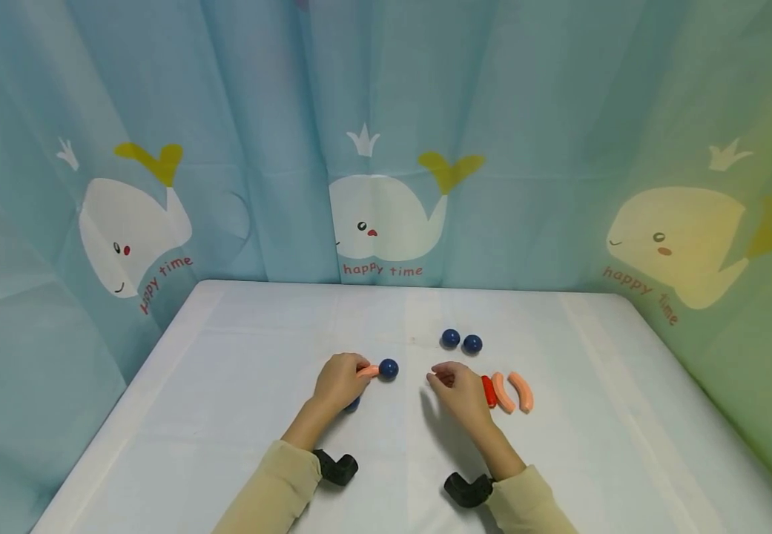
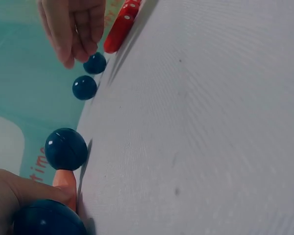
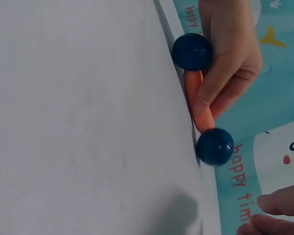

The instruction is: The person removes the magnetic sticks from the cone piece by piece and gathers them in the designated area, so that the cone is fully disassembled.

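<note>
My left hand (image 1: 341,380) pinches a short orange toy rod (image 3: 192,93) between thumb and fingers, low over the white table. A dark blue ball (image 1: 388,369) touches the rod's far end. At the near end is a second blue ball (image 3: 192,52), partly hidden behind the hand in the head view. My right hand (image 1: 460,391) hovers to the right, its fingers loosely bent and thumb apart, with nothing between them. Just beside it lies a red rod (image 1: 489,391), partly covered by that hand in the head view.
Right of the red rod lie two curved orange rods (image 1: 502,393). Farther back, two more blue balls (image 1: 450,338) sit side by side. A blue curtain (image 1: 265,148) with whale prints hangs behind the table (image 1: 225,356). Black wrist mounts (image 1: 337,469) stick out at both cuffs.
</note>
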Action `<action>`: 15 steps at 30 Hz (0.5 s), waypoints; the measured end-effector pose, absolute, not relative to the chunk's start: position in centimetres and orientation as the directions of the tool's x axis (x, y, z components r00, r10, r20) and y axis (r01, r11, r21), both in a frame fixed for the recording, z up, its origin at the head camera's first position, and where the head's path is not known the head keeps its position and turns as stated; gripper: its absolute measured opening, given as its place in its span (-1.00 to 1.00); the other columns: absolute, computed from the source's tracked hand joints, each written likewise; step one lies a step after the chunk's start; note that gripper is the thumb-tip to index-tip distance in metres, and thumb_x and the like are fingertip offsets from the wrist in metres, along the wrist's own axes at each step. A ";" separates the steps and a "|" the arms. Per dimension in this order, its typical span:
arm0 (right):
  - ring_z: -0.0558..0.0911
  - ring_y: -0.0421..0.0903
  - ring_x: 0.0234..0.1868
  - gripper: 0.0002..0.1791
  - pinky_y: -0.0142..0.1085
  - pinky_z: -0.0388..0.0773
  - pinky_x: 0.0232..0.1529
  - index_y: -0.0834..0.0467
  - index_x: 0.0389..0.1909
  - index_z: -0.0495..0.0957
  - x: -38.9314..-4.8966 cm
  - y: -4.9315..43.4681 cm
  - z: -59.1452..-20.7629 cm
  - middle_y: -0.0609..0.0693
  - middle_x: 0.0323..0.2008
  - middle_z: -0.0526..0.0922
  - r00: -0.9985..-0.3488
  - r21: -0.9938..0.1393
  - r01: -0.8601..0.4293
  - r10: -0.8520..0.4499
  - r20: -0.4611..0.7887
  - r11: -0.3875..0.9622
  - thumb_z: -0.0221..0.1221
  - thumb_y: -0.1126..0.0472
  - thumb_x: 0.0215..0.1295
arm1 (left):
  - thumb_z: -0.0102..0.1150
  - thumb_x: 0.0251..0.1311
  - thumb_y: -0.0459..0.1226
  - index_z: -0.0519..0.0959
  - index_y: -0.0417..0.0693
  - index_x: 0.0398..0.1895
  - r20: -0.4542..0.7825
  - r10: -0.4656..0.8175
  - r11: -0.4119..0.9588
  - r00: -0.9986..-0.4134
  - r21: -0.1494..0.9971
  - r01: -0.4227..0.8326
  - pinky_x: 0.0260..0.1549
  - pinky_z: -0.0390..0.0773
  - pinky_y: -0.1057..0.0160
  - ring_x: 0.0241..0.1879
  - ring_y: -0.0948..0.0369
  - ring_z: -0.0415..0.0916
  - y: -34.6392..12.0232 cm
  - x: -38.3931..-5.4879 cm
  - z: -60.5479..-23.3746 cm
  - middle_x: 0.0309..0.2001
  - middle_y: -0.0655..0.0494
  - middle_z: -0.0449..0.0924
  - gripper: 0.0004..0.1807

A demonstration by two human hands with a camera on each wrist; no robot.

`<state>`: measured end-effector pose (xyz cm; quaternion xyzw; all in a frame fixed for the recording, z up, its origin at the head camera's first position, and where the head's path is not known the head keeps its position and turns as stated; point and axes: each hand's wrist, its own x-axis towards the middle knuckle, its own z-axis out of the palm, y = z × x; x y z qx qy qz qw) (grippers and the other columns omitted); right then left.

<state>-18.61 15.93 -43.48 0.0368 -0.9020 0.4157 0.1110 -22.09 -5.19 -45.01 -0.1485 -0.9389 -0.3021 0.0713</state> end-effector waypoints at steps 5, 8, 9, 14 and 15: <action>0.59 -0.05 -0.39 -0.78 -0.18 0.54 -0.29 0.34 -0.28 0.60 -18.7 15.1 -43.7 0.04 -0.44 0.62 -0.976 -0.727 -0.180 -0.027 0.217 0.663 0.29 0.31 0.05 | 0.28 0.08 -0.20 0.68 -0.13 -0.39 0.215 0.277 0.730 -0.937 0.586 0.350 -0.35 0.51 0.21 -0.37 0.17 0.54 -4.6 -22.1 -44.7 -0.40 0.10 0.62 -0.83; 0.59 -0.02 -0.34 -0.70 -0.14 0.53 -0.25 0.35 -0.24 0.59 -18.7 14.7 -43.8 0.09 -0.39 0.62 -0.978 -0.717 -0.192 -0.066 0.200 0.671 0.33 0.28 0.00 | 0.27 0.08 -0.17 0.69 -0.12 -0.41 0.213 0.307 0.720 -0.928 0.586 0.372 -0.33 0.50 0.21 -0.36 0.17 0.54 -4.5 -22.2 -44.4 -0.40 0.11 0.63 -0.81; 0.59 0.00 -0.32 -0.67 -0.13 0.53 -0.23 0.35 -0.22 0.58 -18.7 14.7 -43.9 0.10 -0.36 0.62 -0.979 -0.712 -0.189 -0.076 0.188 0.676 0.35 0.27 -0.02 | 0.27 0.08 -0.17 0.69 -0.11 -0.40 0.212 0.318 0.717 -0.924 0.583 0.381 -0.32 0.50 0.21 -0.35 0.17 0.54 -4.5 -22.2 -44.3 -0.40 0.12 0.63 -0.81; 0.56 0.02 -0.23 -0.50 -0.09 0.49 -0.16 0.36 -0.09 0.53 -18.4 14.0 -44.1 0.15 -0.24 0.59 -0.982 -0.687 -0.187 -0.130 0.133 0.702 0.39 0.23 -0.07 | 0.28 0.07 -0.20 0.69 -0.12 -0.37 0.211 0.408 0.682 -0.888 0.577 0.450 -0.31 0.51 0.24 -0.35 0.20 0.55 -4.5 -22.3 -44.4 -0.40 0.12 0.63 -0.83; 0.55 0.01 -0.23 -0.48 -0.09 0.49 -0.16 0.36 -0.07 0.52 -18.4 13.9 -44.2 0.15 -0.24 0.59 -0.981 -0.682 -0.193 -0.140 0.132 0.706 0.40 0.22 -0.07 | 0.28 0.07 -0.21 0.68 -0.12 -0.36 0.208 0.426 0.673 -0.881 0.577 0.462 -0.32 0.51 0.25 -0.35 0.22 0.55 -4.5 -22.4 -44.5 -0.40 0.13 0.63 -0.83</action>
